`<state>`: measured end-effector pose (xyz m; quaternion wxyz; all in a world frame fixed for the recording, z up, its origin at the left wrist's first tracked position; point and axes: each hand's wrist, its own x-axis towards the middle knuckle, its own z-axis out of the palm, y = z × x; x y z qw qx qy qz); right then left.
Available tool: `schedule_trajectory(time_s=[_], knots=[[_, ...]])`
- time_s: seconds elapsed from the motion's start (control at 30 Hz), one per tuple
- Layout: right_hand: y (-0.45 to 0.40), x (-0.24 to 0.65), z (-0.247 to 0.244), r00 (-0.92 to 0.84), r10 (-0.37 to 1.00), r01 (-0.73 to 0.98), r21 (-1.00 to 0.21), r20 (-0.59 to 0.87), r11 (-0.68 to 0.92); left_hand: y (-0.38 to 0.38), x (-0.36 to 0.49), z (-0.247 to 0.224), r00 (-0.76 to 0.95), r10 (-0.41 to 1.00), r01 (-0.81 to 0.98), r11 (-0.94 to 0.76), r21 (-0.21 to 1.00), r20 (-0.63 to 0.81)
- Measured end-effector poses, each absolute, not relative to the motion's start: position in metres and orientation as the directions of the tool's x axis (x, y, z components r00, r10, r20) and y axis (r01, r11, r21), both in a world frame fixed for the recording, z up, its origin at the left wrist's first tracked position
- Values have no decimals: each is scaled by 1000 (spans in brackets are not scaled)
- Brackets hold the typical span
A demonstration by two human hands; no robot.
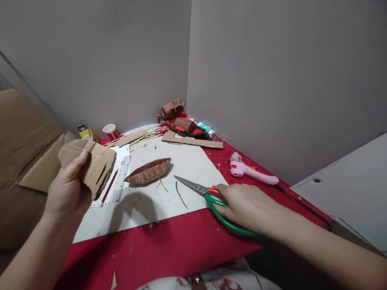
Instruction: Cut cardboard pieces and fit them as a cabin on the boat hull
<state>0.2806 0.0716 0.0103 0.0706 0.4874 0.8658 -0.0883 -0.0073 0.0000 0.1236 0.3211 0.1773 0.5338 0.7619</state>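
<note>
My left hand [68,183] grips a torn piece of brown cardboard [96,159], thumb on top, raised over the left side of the white sheet [145,205]. My right hand [242,203] is closed on a pair of scissors [196,187] with green and orange handles. Their blades are together and point left over the sheet. Between the hands lies a small boat-shaped hull [148,171], streaked reddish brown. A thin dark strip [181,195] rests near the blade tips. Beside the left hand are a dark red pencil [109,187] and a clear ruler [122,179].
A pink glue gun [252,173] with a black cord lies at right on the red table cover [169,249]. Thin sticks [143,137], an L-shaped cardboard strip [193,141], a paper cup [111,131] and brown models [172,108] stand at the back. Large cardboard [24,161] leans at left.
</note>
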Motion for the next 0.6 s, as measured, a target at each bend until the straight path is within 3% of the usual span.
schedule_trajectory(time_s=[0.13, 0.2, 0.27, 0.33, 0.37, 0.43, 0.5, 0.6], knots=[[27, 237, 19, -657, 722, 753, -207, -216, 624, -8, -17, 106, -714, 700, -259, -238, 936, -19], [7, 226, 27, -841, 475, 540, -344, -260, 768, -13, -21, 101, -671, 741, -230, -249, 941, 32], [0, 229, 35, -897, 344, 437, -449, -277, 779, -18, -25, 98, -641, 763, -210, -269, 940, 75], [9, 242, 39, -875, 433, 479, -511, -214, 714, -24, -29, 97, -628, 771, -196, -290, 937, 107], [19, 250, 39, -821, 550, 550, -474, -156, 687, -27, -31, 95, -627, 769, -183, -304, 935, 127], [47, 264, 35, -650, 756, 741, -285, -77, 608, -31, -35, 91, -620, 766, -134, -321, 937, 173], [78, 271, 30, -516, 855, 854, -103, -54, 510, -32, -37, 84, -603, 761, -55, -337, 940, 238], [119, 268, 20, -363, 930, 932, -28, -48, 362, -28, -36, 73, -557, 746, 120, -364, 924, 366]])
